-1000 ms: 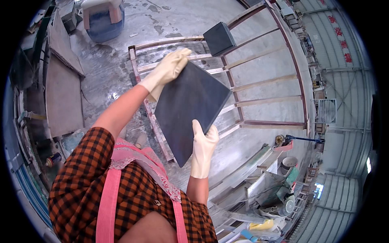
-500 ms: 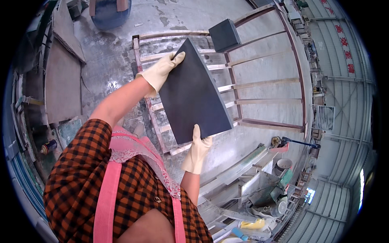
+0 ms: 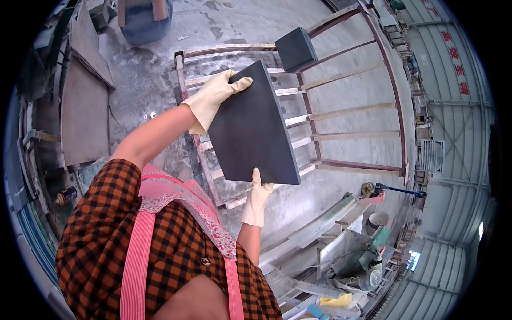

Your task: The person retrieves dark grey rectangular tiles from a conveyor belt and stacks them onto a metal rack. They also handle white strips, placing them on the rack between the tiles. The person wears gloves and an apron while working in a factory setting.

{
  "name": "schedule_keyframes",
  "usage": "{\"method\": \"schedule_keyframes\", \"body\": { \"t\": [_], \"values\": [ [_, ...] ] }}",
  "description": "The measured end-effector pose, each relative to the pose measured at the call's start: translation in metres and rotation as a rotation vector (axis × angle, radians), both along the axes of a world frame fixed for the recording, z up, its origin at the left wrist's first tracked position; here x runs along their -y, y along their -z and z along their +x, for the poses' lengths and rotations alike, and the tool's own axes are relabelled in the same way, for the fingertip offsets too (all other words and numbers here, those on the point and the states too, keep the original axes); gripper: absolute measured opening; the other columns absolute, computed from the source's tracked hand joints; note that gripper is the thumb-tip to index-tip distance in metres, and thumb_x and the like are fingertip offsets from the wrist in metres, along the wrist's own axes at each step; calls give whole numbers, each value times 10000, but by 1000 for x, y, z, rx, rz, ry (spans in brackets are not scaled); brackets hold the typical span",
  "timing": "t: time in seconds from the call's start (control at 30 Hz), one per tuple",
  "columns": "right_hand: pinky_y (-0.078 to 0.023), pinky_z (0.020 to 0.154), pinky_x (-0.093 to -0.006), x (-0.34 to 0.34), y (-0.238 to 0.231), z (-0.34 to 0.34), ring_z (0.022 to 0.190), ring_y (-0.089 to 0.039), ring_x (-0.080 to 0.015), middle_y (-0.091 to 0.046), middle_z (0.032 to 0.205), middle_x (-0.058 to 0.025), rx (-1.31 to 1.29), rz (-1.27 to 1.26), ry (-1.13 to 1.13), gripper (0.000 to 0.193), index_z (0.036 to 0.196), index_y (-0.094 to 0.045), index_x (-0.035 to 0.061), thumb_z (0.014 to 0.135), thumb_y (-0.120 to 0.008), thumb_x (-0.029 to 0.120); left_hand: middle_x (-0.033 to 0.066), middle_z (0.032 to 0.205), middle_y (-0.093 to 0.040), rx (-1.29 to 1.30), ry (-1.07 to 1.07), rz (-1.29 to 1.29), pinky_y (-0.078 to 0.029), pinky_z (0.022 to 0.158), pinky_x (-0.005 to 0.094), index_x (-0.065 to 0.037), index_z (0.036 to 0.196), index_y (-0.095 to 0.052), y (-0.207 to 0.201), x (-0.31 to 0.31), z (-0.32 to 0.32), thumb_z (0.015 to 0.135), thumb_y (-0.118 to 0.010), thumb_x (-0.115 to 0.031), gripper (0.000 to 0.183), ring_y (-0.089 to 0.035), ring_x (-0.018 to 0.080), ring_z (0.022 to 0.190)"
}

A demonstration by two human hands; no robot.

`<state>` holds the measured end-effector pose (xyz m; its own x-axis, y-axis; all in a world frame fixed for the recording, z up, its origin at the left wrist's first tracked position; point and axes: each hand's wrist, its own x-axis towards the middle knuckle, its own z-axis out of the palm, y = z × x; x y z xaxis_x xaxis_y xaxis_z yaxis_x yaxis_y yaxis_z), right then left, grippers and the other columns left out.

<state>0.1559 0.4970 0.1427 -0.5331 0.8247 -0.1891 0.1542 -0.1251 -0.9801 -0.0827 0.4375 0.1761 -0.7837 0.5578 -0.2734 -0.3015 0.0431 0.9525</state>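
A flat, dark grey rectangular slab is held up in front of me, tilted, its smooth face toward me. My left hand, in a cream rubber glove, grips its upper left edge with the thumb over the face. At the lower edge my right hand, gloved alike, clasps the slab with the thumb on the face and the fingers hidden behind. Beyond it, a low rack of wooden slats stands on the floor, partly covered by the slab. Several similar dark slabs are stacked at the rack's far side.
Leaning brown boards stand on the left, near a spray can. A dark blue tub sits far left. At the lower right are a motor, a grey bucket and assorted boards on the concrete floor.
The slab has turned slightly, its top corner shifting right and down and its lower edge rising. Both hands still grip it; the left has moved slightly right with it.
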Motion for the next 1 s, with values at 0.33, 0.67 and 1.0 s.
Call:
{"method": "schedule_keyframes", "body": {
  "t": [0.33,0.67,1.0],
  "values": [
    [-376,702,-219,-20,23,-2,787,-469,-108,-517,889,-48,-39,-129,50,248,903,-523,-9,699,-597,111,113,803,-547,-124,-19,-194,-411,638,274,19,875,-499,-12,3,6,680,-568,-380,450,-534,164,727],
    [-408,655,-250,-4,-47,-99,725,-504,-129,-549,834,-76,76,-59,-138,246,899,-504,-51,718,-544,110,78,904,-527,338,-72,281,-423,680,264,-12,977,-460,31,49,-61,804,-388,-382,414,-515,146,791],
    [-406,540,-229,-2,-91,-250,601,-522,-108,-576,693,-83,165,-18,-416,211,820,-551,-44,689,-531,120,100,1173,-353,464,-66,277,-286,887,293,-8,1156,-304,78,112,-112,830,-256,-405,516,-352,189,1057]
  ]
}}
